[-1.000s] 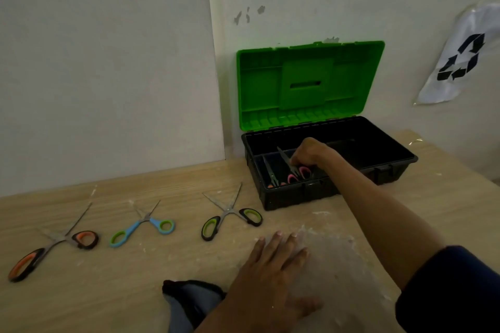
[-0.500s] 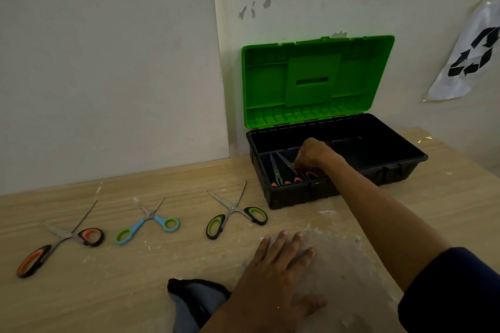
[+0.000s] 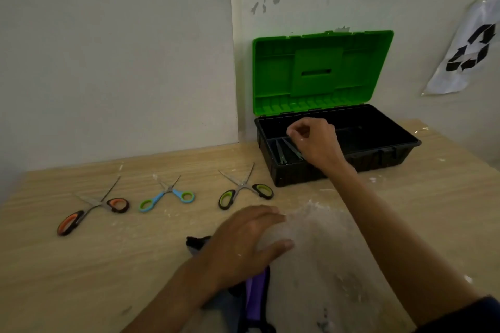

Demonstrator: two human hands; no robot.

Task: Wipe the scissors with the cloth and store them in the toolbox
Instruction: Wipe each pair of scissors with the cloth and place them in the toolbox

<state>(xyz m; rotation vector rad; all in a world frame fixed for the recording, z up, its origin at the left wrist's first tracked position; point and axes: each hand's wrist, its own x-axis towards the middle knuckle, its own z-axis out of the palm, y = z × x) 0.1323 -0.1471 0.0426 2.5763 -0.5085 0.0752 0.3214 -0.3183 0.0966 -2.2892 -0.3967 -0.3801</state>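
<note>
The black toolbox (image 3: 384, 154) with its green lid (image 3: 322, 70) up stands at the back of the wooden table. Two pairs of scissors (image 3: 293, 149) lie in its left compartment. My right hand (image 3: 315, 142) hovers just above them with fingers loosely curled and nothing in them. My left hand (image 3: 249, 240) rests on the left edge of the whitish cloth (image 3: 332, 257) near the front. Three open pairs lie in a row on the table: orange-black scissors (image 3: 92, 207), blue-green scissors (image 3: 166, 194) and green-black scissors (image 3: 244, 189).
A dark and purple piece of fabric (image 3: 257, 297) lies under my left wrist. White dust and specks cover the table top (image 3: 121, 265). A plastic bag with a recycling sign (image 3: 468, 48) hangs on the wall at the right. The wall stands right behind the toolbox.
My right hand has let go of the scissors it laid in the toolbox and risen above them. The left hand stays on the cloth, its fingers more bent. The camera has moved closer.
</note>
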